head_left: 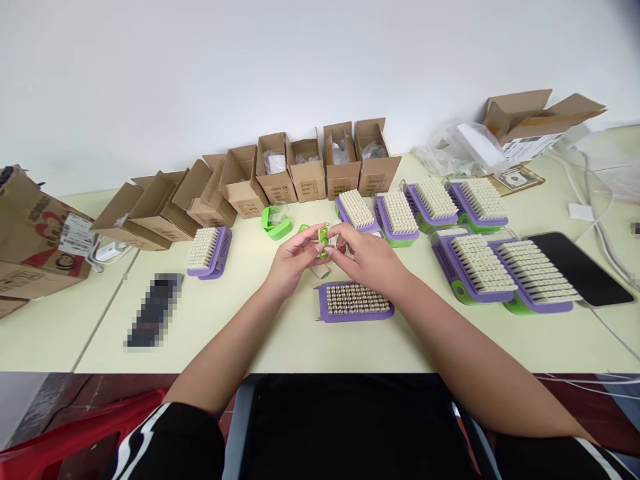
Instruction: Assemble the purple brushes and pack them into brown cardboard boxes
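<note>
Between my left hand (295,261) and my right hand (366,255) is a small green plastic part (324,241), pinched by the fingers of both. Close under my right hand lies a purple tray (323,308) with rows of small round metallic-looking pieces. A pale piece (321,271) rests on the table just below my fingers, partly hidden. Left of my hands stands a green plastic housing (278,227) with a clear part on it. Just beyond my right hand are purple-and-green brush heads with cream bristles (400,212).
Several open cardboard boxes (243,183) line the wall. More bristle brushes (483,267) stand at right beside a black tablet (583,270); one brush (204,248) is at left, near a pixelated dark phone-like object (154,310). Plastic bags (453,150) and white cables (595,223) lie far right.
</note>
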`<action>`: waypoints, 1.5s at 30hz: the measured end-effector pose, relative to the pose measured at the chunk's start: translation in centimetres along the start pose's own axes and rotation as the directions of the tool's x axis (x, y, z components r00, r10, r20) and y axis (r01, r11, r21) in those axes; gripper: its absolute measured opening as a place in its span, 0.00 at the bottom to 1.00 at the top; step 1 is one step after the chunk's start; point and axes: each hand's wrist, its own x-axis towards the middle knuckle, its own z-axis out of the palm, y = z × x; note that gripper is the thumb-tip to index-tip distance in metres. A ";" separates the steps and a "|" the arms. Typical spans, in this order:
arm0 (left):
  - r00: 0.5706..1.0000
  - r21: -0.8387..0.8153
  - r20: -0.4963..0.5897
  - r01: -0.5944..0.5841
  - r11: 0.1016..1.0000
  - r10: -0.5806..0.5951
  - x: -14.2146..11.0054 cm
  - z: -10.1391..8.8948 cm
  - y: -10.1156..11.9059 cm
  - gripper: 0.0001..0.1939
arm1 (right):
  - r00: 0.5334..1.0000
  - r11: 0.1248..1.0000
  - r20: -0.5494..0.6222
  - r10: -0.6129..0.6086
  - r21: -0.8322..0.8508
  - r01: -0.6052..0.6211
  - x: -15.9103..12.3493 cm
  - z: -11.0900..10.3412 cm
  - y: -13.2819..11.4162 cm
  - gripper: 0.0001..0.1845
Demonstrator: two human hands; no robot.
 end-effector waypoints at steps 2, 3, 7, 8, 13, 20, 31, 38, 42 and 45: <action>1.000 -0.011 0.002 0.016 1.000 -0.016 0.0 0.0 0.0 0.30 | 1.000 1.000 0.000 0.003 0.001 -0.003 0.0 -0.2 0.0 0.15; 1.000 -0.013 0.002 0.021 1.000 -0.021 0.1 -0.1 0.0 0.30 | 1.000 1.000 -0.002 0.003 -0.002 -0.003 0.1 -0.3 0.1 0.16; 1.000 -0.007 0.003 0.022 1.000 -0.022 0.1 -0.1 0.0 0.29 | 0.999 1.000 -0.035 -0.024 -0.002 0.024 0.2 -0.1 0.5 0.15; 1.000 -0.009 0.003 0.025 1.000 -0.025 0.1 0.0 0.0 0.29 | 0.999 0.999 -0.039 -0.032 0.008 0.032 0.2 0.0 0.7 0.14; 0.999 -0.041 0.014 0.046 0.998 -0.046 0.2 0.0 0.1 0.27 | 1.000 0.989 -0.013 -0.017 0.148 0.019 0.2 -0.1 1.0 0.13; 1.000 -0.002 0.005 0.001 1.000 -0.001 0.2 0.0 -0.3 0.26 | 0.999 0.987 -0.020 -0.026 0.157 0.029 0.4 0.0 1.3 0.12; 0.994 0.119 -0.039 -0.095 0.988 0.100 -0.7 1.2 -0.8 0.24 | 0.990 0.983 -0.035 -0.135 -0.130 0.130 0.8 0.5 2.0 0.12; 0.992 0.149 -0.054 -0.104 0.983 0.113 -0.8 1.3 -0.7 0.22 | 0.986 0.972 -0.009 -0.165 -0.174 0.161 0.7 0.5 1.7 0.11; 0.991 0.155 -0.054 -0.110 0.982 0.119 -0.7 1.3 -1.0 0.21 | 0.988 0.965 -0.007 -0.155 -0.214 0.150 0.7 0.5 1.5 0.12; 0.992 0.164 -0.039 -0.114 0.980 0.122 -0.6 1.2 -1.2 0.22 | 0.990 0.965 0.004 -0.141 -0.221 0.138 0.7 0.5 1.4 0.12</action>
